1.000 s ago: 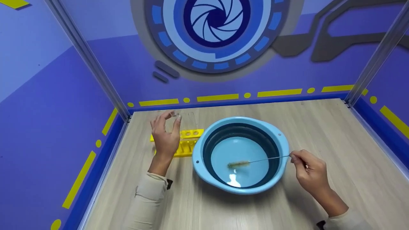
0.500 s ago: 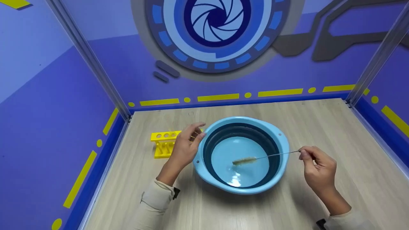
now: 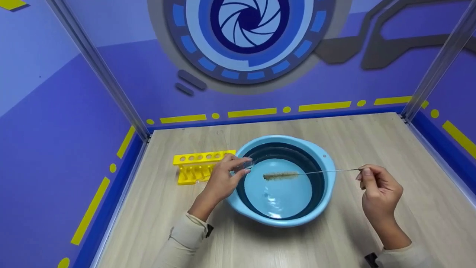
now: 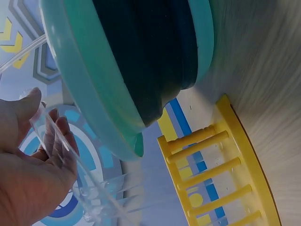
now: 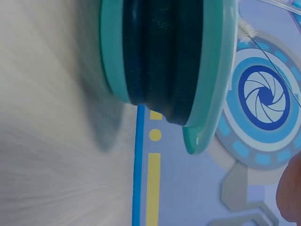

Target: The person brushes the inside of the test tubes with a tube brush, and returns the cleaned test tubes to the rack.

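The clear tube (image 3: pixel 248 164), probably light, slippery and fragile, is by the left rim of the basin (image 3: pixel 282 223), the left hand (image 3: pixel 223 178) clamped gently enough near its mouth; the right hand (image 3: pixel 381 188) pinches the brush (image 3: pixel 281 176) by its likely bendy wire

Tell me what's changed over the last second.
The left hand, pinching a clear tube, moved right from the yellow rack to the blue basin. The right hand, gripping the brush, shifted right and slightly up in frame. Basin and rack stayed put.
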Tool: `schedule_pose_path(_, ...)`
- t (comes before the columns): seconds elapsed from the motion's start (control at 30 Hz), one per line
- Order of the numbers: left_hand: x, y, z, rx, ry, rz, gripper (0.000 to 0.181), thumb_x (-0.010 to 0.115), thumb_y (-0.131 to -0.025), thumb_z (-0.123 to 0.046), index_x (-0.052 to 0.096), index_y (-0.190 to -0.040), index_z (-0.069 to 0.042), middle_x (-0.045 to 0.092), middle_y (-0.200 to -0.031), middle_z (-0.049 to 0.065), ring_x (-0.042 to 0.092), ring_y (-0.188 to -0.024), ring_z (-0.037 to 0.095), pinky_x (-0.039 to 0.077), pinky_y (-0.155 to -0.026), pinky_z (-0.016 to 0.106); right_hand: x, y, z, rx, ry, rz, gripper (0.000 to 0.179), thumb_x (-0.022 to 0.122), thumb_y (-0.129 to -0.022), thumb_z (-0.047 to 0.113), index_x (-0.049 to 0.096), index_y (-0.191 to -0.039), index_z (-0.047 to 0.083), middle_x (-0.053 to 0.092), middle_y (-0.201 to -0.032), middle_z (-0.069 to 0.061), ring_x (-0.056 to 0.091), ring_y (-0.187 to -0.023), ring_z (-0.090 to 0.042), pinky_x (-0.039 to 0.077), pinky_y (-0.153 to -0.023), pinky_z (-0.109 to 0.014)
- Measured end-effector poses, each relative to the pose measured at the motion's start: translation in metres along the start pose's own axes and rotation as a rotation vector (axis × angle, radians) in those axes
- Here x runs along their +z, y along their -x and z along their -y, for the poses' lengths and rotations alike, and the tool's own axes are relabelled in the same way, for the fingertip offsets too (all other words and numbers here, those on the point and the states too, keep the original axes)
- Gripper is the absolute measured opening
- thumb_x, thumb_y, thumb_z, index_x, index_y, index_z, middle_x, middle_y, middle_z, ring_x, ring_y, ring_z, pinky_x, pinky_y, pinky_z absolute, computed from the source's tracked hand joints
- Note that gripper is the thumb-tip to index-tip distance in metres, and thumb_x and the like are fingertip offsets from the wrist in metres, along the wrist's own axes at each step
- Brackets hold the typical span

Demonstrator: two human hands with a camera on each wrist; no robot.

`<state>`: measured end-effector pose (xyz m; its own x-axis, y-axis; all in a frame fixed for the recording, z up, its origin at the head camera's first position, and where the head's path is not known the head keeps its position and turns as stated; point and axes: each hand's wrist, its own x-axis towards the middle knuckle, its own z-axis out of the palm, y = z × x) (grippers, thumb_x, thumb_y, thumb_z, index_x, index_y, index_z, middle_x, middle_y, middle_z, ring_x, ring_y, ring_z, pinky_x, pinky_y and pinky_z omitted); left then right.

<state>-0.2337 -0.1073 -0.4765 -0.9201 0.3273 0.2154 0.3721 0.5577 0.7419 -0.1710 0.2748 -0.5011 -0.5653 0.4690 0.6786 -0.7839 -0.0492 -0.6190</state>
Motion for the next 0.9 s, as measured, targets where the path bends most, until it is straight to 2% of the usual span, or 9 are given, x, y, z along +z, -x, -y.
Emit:
schedule_pose_path(0.17,0.005,0.0,-0.004,0.018,-0.02,0.001,0.035,0.072,-0.104,-0.027,0.073,-0.138,-0.033,0.067,-0.119,0.004,0.062,-0.107,0.022,0.059,-0.099,0.041,0.007,-0.005,0.004,0.019,-0.12,-0.081,0.012,0.05,-0.096,-0.026,0.055,-0.087,-0.032,0.068,-0.069,-0.011,0.055,-0.057,-0.015,0.045,-0.053,-0.019)
schedule_pose_path(0.4,0.015,-0.002,-0.005,0.075,-0.055,-0.018,0.036,0.073,-0.103,-0.026,0.073,-0.137,-0.035,0.066,-0.116,-0.001,0.059,-0.104,0.014,0.055,-0.095,0.032,0.014,-0.006,0.005,0.038,-0.15,-0.127,0.013,0.051,-0.097,-0.024,0.054,-0.088,-0.033,0.067,-0.069,-0.011,0.057,-0.058,-0.015,0.046,-0.052,-0.018)
schedule_pose_path(0.63,0.019,0.0,-0.004,0.095,-0.051,-0.008,0.036,0.072,-0.103,-0.027,0.072,-0.138,-0.035,0.065,-0.114,0.001,0.06,-0.103,0.02,0.057,-0.091,0.035,0.018,-0.002,0.006,0.058,-0.146,-0.123,0.014,0.052,-0.098,-0.022,0.054,-0.089,-0.033,0.067,-0.069,-0.011,0.059,-0.057,-0.015,0.049,-0.052,-0.019)
schedule_pose_path(0.77,0.02,0.001,-0.005,0.082,-0.067,0.0,0.036,0.073,-0.103,-0.027,0.072,-0.137,-0.036,0.066,-0.115,0.002,0.057,-0.104,0.017,0.053,-0.089,0.03,0.018,0.0,0.006,0.075,-0.132,-0.113,0.015,0.054,-0.099,-0.02,0.055,-0.09,-0.032,0.067,-0.07,-0.011,0.059,-0.058,-0.014,0.051,-0.052,-0.018)
schedule_pose_path(0.9,0.021,0.002,-0.005,0.072,-0.084,0.001,0.036,0.074,-0.102,-0.028,0.072,-0.137,-0.039,0.064,-0.113,-0.004,0.055,-0.105,0.013,0.051,-0.089,0.027,0.015,0.002,0.005,0.091,-0.088,-0.08,0.017,0.055,-0.1,-0.018,0.055,-0.091,-0.031,0.067,-0.07,-0.01,0.059,-0.058,-0.014,0.05,-0.052,-0.018)
